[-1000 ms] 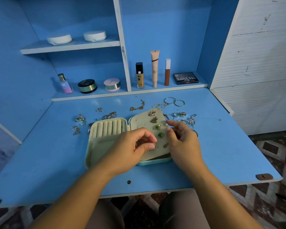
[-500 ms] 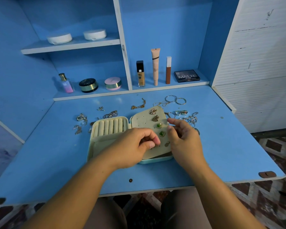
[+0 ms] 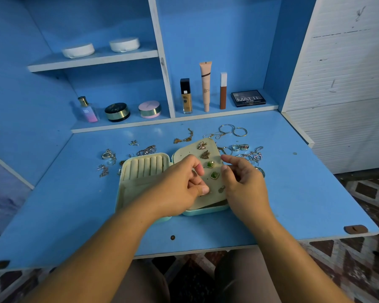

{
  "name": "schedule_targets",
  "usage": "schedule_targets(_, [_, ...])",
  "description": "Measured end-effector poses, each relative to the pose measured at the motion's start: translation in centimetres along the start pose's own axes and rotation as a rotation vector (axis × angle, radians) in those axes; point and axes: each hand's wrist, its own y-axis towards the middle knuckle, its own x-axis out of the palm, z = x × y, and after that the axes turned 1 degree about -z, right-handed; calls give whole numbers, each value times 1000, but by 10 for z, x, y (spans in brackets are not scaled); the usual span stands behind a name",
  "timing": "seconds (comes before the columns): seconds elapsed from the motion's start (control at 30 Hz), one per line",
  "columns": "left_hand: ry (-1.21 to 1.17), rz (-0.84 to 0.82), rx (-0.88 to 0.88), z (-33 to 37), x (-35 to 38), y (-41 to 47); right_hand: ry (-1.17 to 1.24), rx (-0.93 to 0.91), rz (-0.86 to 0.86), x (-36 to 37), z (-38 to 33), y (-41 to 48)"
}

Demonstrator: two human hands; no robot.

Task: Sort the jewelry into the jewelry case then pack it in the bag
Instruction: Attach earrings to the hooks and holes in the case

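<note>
Jewelry case [image 3: 144, 169] open w/ 5 earrings [image 3: 210, 164] on raised panel [image 3: 184, 154].

Left hand [image 3: 179, 184] curled, perhaps pinching; right hand [image 3: 244, 182] relaxed.

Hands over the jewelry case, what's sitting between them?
In the head view, the square green earring, pinned on the earring panel, lies between the left hand and right hand.

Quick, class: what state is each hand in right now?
Left hand: pinched shut; contents cannot be told.
Right hand: open, beside earring panel.
</note>
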Motion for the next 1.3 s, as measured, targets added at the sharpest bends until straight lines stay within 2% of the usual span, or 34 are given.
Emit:
schedule_targets(0.2, [193,234,216,-6,14,-12,55,8,-5,-2,-3,-3])
schedule_targets(0.33, [215,376,371,-15,17,-23,292,45,-24,-1,-11,-10])
schedule_targets(0.5, [138,513,519,-23,10,-34,516,-20,-202,5,-20,-17])
schedule_targets(0.6, [53,568,522,-28,6,-40,631,-19,-318,11,-21,-18])
schedule_targets(0.73, [-212,652,383,-30,8,-48,693,-17,-446,19,-18,-17])
schedule_targets(0.83, [-357,695,272,-28,11,-54,579,-38,-519,19,-22,-14])
schedule_targets(0.87, [-390,705,235,-28,12,-56,474,-53,-514,17,-24,-10])
schedule_targets(0.9, [-408,716,209,-27,12,-57,289,-85,-472,14,-26,-3])
schedule_targets(0.97, [-431,732,177,-25,12,-60,-239,-178,-347,4,-32,20])
schedule_targets(1.03, [-478,728,173,-22,13,-62,-518,-221,-320,-5,-42,41])
schedule_targets(1.17, [-484,723,180,-22,13,-64,-573,-246,-351,-3,-60,57])
schedule_targets(1.3, [-497,709,190,-24,12,-63,-537,-282,-465,14,-61,38])
